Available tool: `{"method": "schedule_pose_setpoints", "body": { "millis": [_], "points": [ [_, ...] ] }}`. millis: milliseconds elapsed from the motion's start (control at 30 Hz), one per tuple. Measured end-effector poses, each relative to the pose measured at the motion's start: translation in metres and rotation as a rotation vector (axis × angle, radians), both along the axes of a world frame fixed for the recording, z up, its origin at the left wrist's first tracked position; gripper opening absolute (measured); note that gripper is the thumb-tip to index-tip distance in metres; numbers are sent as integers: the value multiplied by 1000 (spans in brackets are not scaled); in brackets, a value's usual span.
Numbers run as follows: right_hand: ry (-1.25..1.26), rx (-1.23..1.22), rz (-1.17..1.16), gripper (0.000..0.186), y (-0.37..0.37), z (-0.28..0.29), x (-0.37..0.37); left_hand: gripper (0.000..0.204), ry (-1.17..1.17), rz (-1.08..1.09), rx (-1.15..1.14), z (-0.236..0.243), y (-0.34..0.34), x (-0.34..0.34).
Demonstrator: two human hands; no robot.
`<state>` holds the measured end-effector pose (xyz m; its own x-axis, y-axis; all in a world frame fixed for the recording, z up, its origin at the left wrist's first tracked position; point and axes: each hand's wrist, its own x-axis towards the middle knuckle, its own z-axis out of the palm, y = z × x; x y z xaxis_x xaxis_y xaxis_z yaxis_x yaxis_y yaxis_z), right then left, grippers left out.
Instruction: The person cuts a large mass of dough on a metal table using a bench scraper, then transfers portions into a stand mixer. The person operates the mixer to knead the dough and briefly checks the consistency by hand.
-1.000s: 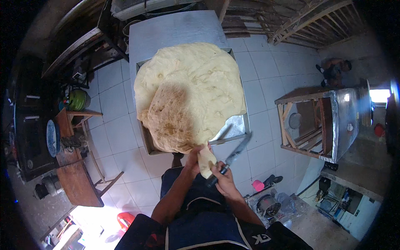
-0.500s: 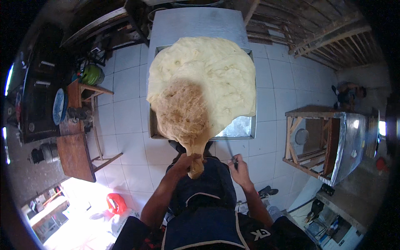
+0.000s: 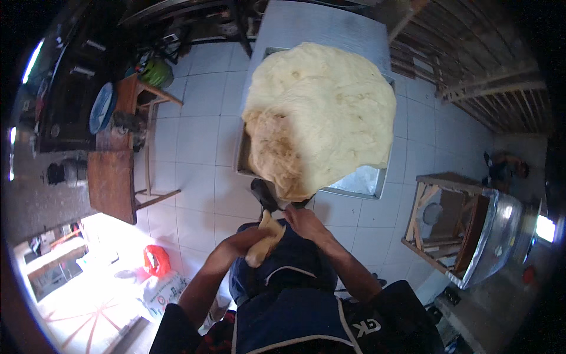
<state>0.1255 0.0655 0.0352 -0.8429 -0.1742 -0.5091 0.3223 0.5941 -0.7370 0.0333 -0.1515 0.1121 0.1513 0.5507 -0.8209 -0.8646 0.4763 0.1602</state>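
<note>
My left hand grips a long, floppy strip of pale dough below the tray. My right hand is closed at the tray's front edge, just under the dough mass, around the knife, which is mostly hidden and hard to make out. The large dough mass fills most of the tray, cream-coloured with a shaded browner-looking front left portion, and its front right corner leaves bare metal showing. The tray rests on a metal-topped table.
Wooden stand and blue basin at left, with green gas cylinder. Wood-framed metal table at right. Slatted wooden racks at back right. A person crouches at far right. Red bag at lower left.
The strip in my left hand has come away from the mass. My right hand has moved left and up to the tray's edge. The view has shifted, putting the table farther right.
</note>
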Motion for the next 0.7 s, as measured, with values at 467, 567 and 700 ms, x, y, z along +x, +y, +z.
{"method": "schedule_pose_setpoints", "body": {
  "millis": [467, 567, 700],
  "points": [
    [926, 353, 166, 70, -26, 114, -145, 44, 584, 1761, -398, 61, -130, 146],
    [395, -544, 553, 66, -140, 100, -71, 37, 590, 1920, -172, 57, -98, 170],
    [-374, -922, 872, 80, -253, 74, 23, 46, 1003, 1846, -814, 62, -79, 207]
  ]
}}
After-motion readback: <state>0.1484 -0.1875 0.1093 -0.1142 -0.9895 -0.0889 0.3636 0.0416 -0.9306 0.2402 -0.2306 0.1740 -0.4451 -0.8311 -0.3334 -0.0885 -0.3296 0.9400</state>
